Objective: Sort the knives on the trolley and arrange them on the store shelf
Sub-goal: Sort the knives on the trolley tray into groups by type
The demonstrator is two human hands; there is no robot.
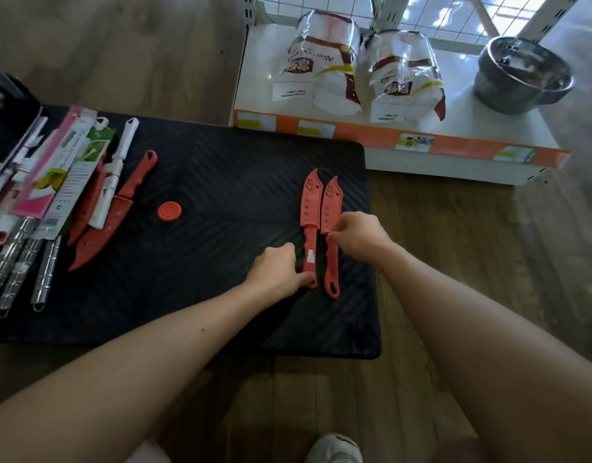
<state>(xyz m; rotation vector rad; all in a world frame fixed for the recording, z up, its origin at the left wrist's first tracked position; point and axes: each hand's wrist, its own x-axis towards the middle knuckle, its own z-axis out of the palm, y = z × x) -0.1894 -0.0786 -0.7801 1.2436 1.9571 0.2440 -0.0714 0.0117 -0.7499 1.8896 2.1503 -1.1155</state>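
Observation:
Two red knives in perforated red sheaths lie side by side near the right edge of the black trolley top (194, 262). My left hand (278, 269) grips the handle of the left red knife (310, 222), which bears a white sticker. My right hand (358, 238) pinches the right red knife (331, 228) where handle meets sheath. At the trolley's left lies a heap of other knives: more red sheathed knives (117, 212), a white knife (115, 175), boxed knives (54, 182) and metal-handled knives (17, 262).
A small red disc (170, 211) lies mid-trolley. Beyond the trolley's right corner stands the white store shelf (405, 152) with an orange price strip, holding two white bags (358, 68) and a steel bowl (522, 75). Wooden floor surrounds; my shoe (334, 449) is below.

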